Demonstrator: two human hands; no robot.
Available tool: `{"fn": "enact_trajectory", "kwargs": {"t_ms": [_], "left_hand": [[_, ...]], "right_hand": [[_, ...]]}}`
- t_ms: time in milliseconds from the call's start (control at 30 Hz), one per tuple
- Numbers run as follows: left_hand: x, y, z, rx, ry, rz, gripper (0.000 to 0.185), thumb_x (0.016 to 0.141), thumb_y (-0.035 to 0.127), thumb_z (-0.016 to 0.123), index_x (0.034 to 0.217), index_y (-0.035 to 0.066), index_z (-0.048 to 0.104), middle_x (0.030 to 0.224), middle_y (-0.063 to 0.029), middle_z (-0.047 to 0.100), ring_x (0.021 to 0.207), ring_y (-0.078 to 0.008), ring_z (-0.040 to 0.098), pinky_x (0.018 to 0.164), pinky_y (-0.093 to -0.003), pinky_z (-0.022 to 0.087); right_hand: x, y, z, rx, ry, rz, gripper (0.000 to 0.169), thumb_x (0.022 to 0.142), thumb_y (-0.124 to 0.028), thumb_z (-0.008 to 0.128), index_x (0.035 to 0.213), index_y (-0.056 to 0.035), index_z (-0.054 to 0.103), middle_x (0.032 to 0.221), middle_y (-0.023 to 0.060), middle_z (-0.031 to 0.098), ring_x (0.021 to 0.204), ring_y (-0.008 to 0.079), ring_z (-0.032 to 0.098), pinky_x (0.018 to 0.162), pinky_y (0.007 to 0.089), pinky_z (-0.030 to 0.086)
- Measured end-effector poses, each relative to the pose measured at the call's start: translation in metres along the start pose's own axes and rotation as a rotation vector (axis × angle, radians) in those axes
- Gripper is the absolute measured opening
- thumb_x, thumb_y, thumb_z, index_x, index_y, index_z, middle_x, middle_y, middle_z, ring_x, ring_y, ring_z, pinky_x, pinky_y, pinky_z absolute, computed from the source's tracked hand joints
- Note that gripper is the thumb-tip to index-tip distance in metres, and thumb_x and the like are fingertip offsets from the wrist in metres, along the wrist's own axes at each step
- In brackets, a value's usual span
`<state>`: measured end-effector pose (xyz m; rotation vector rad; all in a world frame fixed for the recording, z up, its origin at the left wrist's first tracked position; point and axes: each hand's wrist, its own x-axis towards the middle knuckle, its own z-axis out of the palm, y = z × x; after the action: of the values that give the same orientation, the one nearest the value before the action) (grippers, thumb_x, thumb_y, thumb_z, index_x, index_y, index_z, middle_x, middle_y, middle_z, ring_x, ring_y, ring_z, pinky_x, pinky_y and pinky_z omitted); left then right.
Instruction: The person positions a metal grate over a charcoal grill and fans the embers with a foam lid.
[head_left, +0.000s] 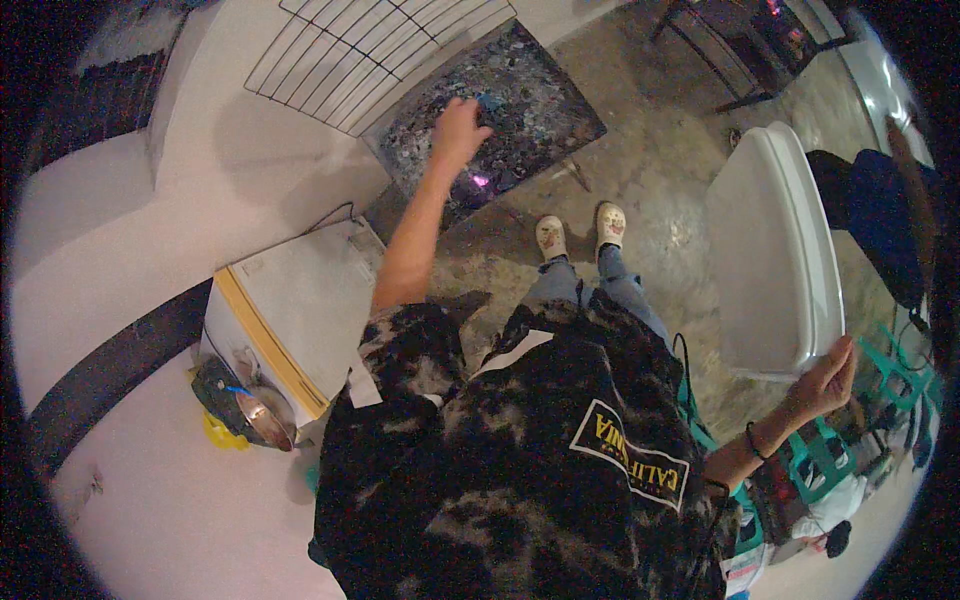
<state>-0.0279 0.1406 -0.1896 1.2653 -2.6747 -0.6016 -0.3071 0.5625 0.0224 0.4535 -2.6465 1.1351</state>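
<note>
My left hand (459, 131) reaches out over a dark, paint-spattered tabletop (547, 112), thumb apart from the fingers. Just beyond the fingertips is a small blue patch or object (491, 101), too blurred to name. Whether the fingers touch the surface or hold something is hidden. A bright pink-violet spot (480, 181) shows near the table's front edge. At my right side, my right hand (829, 367) grips the rim corner of a large white plastic tub (765, 255), which is tilted on its side above the floor.
A black wire rack (360, 52) stands against the wall behind the table. To my left is a white box-like appliance (307, 292) with a yellow strip. Green plastic crates (821, 457) lie at right, near a person in dark clothing (885, 210). Dark furniture (720, 52) stands at upper right.
</note>
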Motion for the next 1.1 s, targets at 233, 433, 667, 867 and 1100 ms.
{"fn": "enact_trajectory", "kwargs": {"t_ms": [233, 433, 667, 867, 1100], "left_hand": [[-0.017, -0.054, -0.006, 0.259, -0.227, 0.043, 0.038, 0.059, 0.019, 0.072, 0.087, 0.001, 0.055, 0.092, -0.0172, 0.054, 0.088, -0.0335, 0.053, 0.074, -0.041, 0.043], [-0.002, -0.061, -0.009, 0.287, -0.419, 0.006, 0.034, 0.061, 0.022, 0.071, 0.087, 0.004, 0.058, 0.089, -0.0152, 0.057, 0.086, -0.0309, 0.055, 0.072, -0.0407, 0.044], [0.043, -0.03, -0.013, 0.271, -0.191, 0.088, 0.021, 0.066, 0.02, 0.066, 0.081, 0.006, 0.06, 0.086, -0.0141, 0.057, 0.081, -0.0321, 0.056, 0.07, -0.0415, 0.045], [0.075, 0.002, 0.051, 0.378, -0.156, 0.193, 0.016, 0.067, 0.013, 0.062, 0.08, 0.003, 0.061, 0.087, -0.0161, 0.056, 0.083, -0.0315, 0.056, 0.069, -0.0398, 0.048], [0.077, 0.026, 0.095, 0.589, -0.374, 0.099, 0.019, 0.072, 0.007, 0.054, 0.088, 0.005, 0.063, 0.094, -0.0118, 0.057, 0.087, -0.0291, 0.057, 0.068, -0.0373, 0.049]], "right_hand": [[0.003, -0.005, 0.0, -0.094, -0.075, -0.092, 0.025, 0.087, -0.017, 0.047, 0.088, 0.0042, 0.06, 0.068, 0.0034, 0.056, 0.058, 0.0082, 0.045, 0.051, 0.0209, 0.038], [0.005, -0.006, 0.002, -0.075, -0.086, -0.076, 0.026, 0.087, -0.017, 0.045, 0.091, 0.0044, 0.059, 0.074, 0.0052, 0.059, 0.062, 0.0092, 0.048, 0.055, 0.0219, 0.041], [0.006, 0.006, -0.002, -0.056, -0.059, -0.028, 0.026, 0.087, -0.015, 0.046, 0.096, 0.0059, 0.058, 0.086, 0.0092, 0.061, 0.073, 0.0127, 0.055, 0.067, 0.0239, 0.045], [0.008, 0.012, -0.005, -0.143, -0.086, -0.007, 0.026, 0.087, -0.016, 0.046, 0.096, 0.004, 0.058, 0.084, 0.0082, 0.061, 0.071, 0.0123, 0.054, 0.064, 0.0238, 0.044], [0.0, 0.008, -0.011, -0.141, -0.031, 0.063, 0.026, 0.086, -0.018, 0.047, 0.095, 0.0037, 0.059, 0.081, 0.007, 0.061, 0.069, 0.0116, 0.052, 0.062, 0.0233, 0.043]]}}
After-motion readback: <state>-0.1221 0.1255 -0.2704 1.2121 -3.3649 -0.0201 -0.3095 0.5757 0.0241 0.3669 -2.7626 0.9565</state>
